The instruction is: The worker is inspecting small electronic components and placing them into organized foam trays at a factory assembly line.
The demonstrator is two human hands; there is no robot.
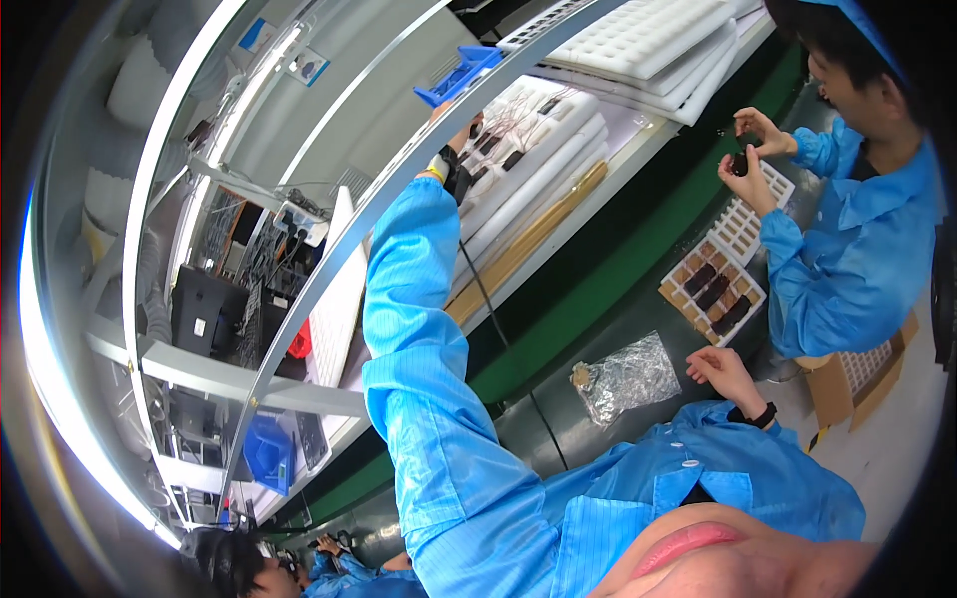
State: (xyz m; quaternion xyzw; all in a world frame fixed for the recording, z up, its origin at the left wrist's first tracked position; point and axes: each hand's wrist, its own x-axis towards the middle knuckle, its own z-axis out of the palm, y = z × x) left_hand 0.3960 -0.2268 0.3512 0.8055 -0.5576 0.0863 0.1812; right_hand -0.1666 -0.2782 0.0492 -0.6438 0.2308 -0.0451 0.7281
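Note:
My left arm reaches up and away in a blue sleeve, with a dark band and a yellow band at the wrist. My left hand point(463, 130) is at the edge of a white foam tray point(576, 112) that holds small black parts point(512, 159) with thin reddish wires. A metal bar crosses in front of this hand and its fingers are mostly hidden, so any hold cannot be seen. My right hand point(726, 373), with a dark band at the wrist, hovers by the dark green work surface. Its fingers are loosely apart with nothing in them. Beside it lies a crinkled clear plastic bag point(630, 379).
Metal frame bars point(299, 319) curve across the left. A blue bin point(461, 76) stands beyond my left hand; stacked white trays point(648, 40) lie farther right. At right, a co-worker in blue point(847, 219) handles a small black part above compartment trays point(688, 299). Another person point(269, 573) sits lower left.

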